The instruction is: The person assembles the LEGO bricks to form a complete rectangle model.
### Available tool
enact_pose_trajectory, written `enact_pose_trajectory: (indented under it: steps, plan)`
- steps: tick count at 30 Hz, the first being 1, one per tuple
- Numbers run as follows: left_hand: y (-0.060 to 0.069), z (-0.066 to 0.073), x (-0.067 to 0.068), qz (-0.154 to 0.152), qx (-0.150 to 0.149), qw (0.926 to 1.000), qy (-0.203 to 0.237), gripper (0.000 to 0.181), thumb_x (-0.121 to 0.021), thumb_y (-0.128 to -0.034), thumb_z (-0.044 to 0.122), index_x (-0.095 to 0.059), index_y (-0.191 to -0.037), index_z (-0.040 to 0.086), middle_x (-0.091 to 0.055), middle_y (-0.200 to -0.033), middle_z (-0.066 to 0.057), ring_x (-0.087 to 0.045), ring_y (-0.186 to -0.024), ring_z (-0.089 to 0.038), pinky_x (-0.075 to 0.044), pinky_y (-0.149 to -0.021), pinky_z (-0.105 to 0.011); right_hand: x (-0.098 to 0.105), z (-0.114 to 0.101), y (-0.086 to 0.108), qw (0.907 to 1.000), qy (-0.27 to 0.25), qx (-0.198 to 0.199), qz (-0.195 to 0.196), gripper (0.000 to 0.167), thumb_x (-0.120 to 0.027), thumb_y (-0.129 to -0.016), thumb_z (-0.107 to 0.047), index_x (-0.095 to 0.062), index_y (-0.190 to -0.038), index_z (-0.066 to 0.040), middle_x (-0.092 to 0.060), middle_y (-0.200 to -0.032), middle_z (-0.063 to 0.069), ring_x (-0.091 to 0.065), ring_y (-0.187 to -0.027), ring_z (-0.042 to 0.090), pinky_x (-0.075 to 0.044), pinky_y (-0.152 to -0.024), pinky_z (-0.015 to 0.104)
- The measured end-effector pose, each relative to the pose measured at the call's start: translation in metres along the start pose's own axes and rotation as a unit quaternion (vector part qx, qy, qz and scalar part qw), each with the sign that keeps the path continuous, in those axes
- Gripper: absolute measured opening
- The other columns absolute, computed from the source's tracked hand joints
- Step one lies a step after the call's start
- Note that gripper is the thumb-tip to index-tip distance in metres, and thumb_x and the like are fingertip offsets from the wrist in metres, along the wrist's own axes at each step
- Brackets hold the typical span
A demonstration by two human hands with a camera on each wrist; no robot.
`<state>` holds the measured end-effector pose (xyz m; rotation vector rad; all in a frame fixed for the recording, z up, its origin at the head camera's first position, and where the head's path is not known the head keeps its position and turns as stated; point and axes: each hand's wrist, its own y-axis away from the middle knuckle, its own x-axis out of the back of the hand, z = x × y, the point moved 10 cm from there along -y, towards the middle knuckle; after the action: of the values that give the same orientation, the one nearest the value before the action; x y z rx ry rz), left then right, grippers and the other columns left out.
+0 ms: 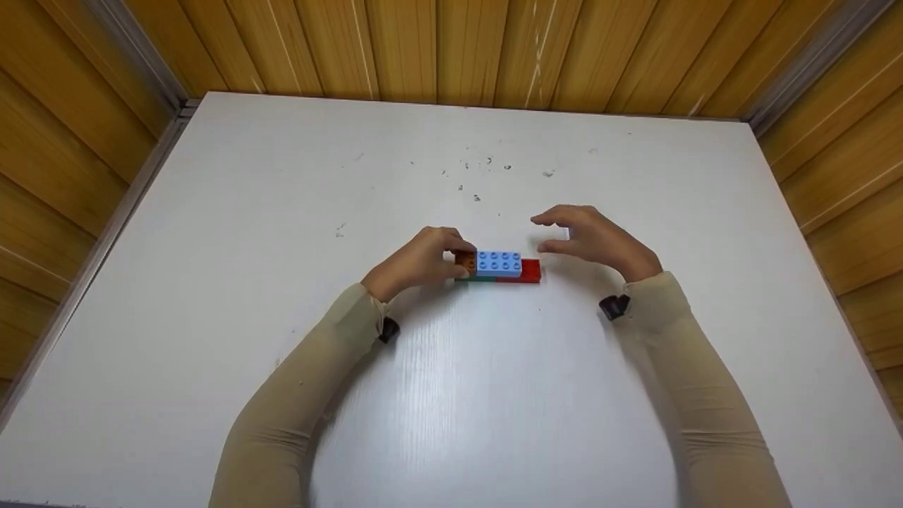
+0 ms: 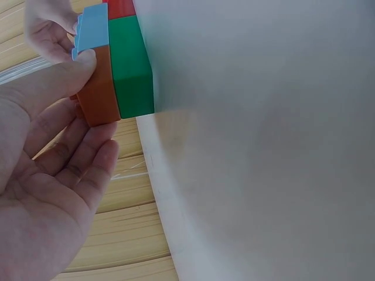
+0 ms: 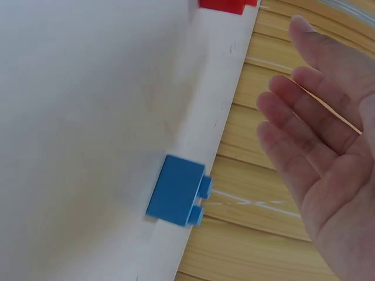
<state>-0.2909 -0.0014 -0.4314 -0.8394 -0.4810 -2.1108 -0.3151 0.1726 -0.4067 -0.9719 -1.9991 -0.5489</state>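
Observation:
A light blue toy brick point(image 1: 499, 264) and an orange brick point(image 2: 98, 88) sit end to end on a green brick point(image 2: 132, 67) and a red brick point(image 1: 531, 270), forming a two-layer block on the table. My left hand point(image 1: 417, 262) pinches the orange brick, thumb on the near side and fingers round the far side and end. To the right of the red brick, my right hand point(image 1: 596, 240) hovers, fingers apart and gently bent, touching nothing. A separate darker blue brick point(image 3: 176, 190) stands on the table near the right hand; the hand mostly hides it in the head view.
The white table point(image 1: 211, 317) has small dark marks point(image 1: 477, 198) beyond the bricks. Wood-patterned panels point(image 1: 465, 49) stand behind the table and along its sides. A small black wrist camera point(image 1: 614, 307) is strapped by the right sleeve, another point(image 1: 389, 329) by the left.

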Motion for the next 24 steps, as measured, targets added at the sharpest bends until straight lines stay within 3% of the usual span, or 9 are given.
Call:
enact_pose_trajectory:
  steps: [5, 15, 24]
  plan:
    - [0.000, -0.001, 0.000, 0.000, 0.001, 1.0000, 0.000, 0.037, -0.075, -0.0821, 0.009, -0.069, -0.118, 0.006, -0.068, -0.106, -0.008, -0.060, -0.095, -0.016, -0.051, -0.088, -0.033, 0.005, 0.014, 0.004, 0.9998, 0.006, -0.017, 0.005, 0.051, -0.073, -0.085, -0.017, -0.057, -0.131, 0.000, -0.060, -0.129, 0.018, -0.056, -0.115, 0.035, -0.044, -0.101, 0.050]
    - [-0.001, -0.002, 0.000, 0.002, 0.007, 1.0000, -0.006, 0.038, -0.075, -0.0819, 0.010, -0.069, -0.119, 0.006, -0.068, -0.105, -0.007, -0.059, -0.095, -0.015, -0.050, -0.086, -0.031, 0.013, 0.045, 0.013, 0.9956, 0.006, -0.094, 0.002, 0.056, -0.074, -0.084, -0.015, -0.053, -0.135, -0.002, -0.053, -0.137, 0.017, -0.045, -0.130, 0.035, -0.035, -0.110, 0.051]
    - [0.000, -0.001, 0.001, 0.001, 0.005, 1.0000, -0.004, 0.037, -0.075, -0.0821, 0.010, -0.069, -0.119, 0.006, -0.068, -0.106, -0.007, -0.057, -0.093, -0.015, -0.050, -0.086, -0.032, 0.016, 0.062, 0.017, 0.9921, 0.001, -0.125, -0.006, 0.057, -0.073, -0.085, -0.014, -0.052, -0.136, -0.002, -0.050, -0.140, 0.018, -0.042, -0.132, 0.036, -0.033, -0.111, 0.053]
